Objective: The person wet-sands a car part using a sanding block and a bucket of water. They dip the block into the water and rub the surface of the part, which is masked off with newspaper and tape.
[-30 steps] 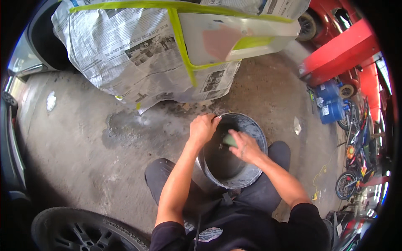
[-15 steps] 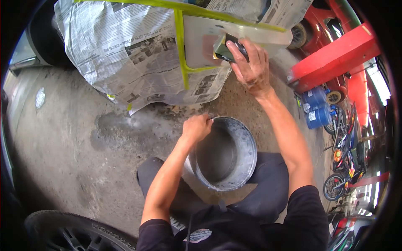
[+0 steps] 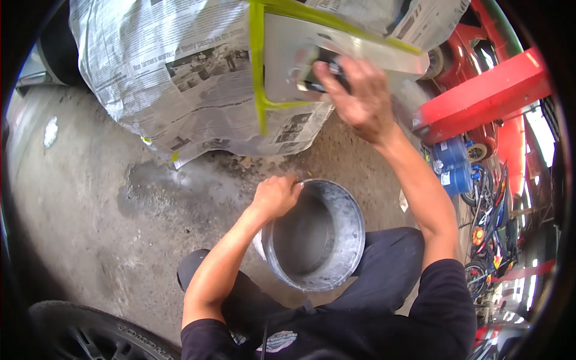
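"Where's the dark block (image 3: pixel 327 59)?"
"In the right hand (image 3: pixel 358 93), gripped between thumb and curled fingers, against the taped panel (image 3: pixel 285 45)."
"And the left hand (image 3: pixel 278 196)?"
"Nearer the body, closed over the grey bucket (image 3: pixel 350 234) at its rim."

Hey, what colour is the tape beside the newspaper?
The tape is bright yellow-green, best seen in the head view.

A wheel (image 3: pixel 90 337) fills the near left corner of the concrete floor (image 3: pixel 78 198); a white scrap (image 3: pixel 51 132) lies toward the left edge. Along the right side are a red beam (image 3: pixel 480 90), two blue bottles (image 3: pixel 457 179) and a motorcycle (image 3: pixel 492 223).
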Motion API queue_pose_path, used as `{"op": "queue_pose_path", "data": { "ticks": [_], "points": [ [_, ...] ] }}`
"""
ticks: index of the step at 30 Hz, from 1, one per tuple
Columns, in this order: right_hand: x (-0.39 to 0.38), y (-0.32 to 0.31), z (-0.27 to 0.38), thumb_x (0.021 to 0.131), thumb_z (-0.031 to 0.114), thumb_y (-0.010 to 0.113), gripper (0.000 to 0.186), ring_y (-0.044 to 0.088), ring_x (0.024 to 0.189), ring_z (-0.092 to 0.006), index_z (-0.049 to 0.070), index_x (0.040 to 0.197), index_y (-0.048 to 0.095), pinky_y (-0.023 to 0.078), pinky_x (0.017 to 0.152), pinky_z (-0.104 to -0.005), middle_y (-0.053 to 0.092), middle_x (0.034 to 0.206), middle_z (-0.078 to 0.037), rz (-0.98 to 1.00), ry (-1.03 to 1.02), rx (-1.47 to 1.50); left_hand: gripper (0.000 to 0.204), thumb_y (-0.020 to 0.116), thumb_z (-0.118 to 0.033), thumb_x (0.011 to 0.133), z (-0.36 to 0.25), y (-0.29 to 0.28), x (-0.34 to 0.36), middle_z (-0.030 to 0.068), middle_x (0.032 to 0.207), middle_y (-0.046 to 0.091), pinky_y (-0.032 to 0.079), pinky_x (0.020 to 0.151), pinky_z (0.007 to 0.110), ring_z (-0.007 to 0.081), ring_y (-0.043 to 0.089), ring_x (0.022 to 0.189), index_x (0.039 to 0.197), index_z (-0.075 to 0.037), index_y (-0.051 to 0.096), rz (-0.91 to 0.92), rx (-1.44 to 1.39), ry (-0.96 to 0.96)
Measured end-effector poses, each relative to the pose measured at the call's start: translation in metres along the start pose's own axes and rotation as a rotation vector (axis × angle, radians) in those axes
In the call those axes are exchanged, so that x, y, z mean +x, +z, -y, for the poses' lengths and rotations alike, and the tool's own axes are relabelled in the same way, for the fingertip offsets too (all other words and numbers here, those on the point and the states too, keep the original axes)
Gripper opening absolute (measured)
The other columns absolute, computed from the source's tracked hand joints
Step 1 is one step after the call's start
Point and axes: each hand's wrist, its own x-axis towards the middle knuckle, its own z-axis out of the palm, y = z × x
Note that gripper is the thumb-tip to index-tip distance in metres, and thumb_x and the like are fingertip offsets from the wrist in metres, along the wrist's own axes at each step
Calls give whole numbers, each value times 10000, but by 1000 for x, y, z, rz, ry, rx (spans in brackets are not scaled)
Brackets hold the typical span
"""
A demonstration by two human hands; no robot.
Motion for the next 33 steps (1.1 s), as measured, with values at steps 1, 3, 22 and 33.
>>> {"op": "queue_pose_path", "data": {
  "ticks": [1,3,22,33],
  "points": [
    [-16,-2,-6,874,165,738,549,566,1192,-297,147,1422,730,482,991,-439,611,1265,-106,0,15,0,384,618,-393,1047,1,0,-2,249,982,774,573,894,577,472,737,991,1133,-49,764,5,-1,11],
    [-27,3,-9,881,169,738,551,568,1206,-302,135,1431,726,475,1006,-448,602,1273,-125,-24,7,13,389,623,-399,1047,-3,3,4,248,977,774,576,889,573,471,739,980,1105,-44,771,1,-11,35],
    [-4,0,-7,896,172,682,590,570,1165,-318,124,1484,674,477,966,-470,595,1295,-143,-8,-123,-58,396,632,-388,1047,2,3,3,262,934,761,567,874,578,483,729,935,1057,-16,767,-31,-41,97],
    [-4,1,-2,903,144,685,583,583,1203,-331,121,1486,682,484,1001,-482,610,1324,-142,69,-135,-43,380,646,-334,1034,-2,12,6,249,866,760,591,824,552,453,750,879,917,2,779,-81,81,187]
  ]
}}
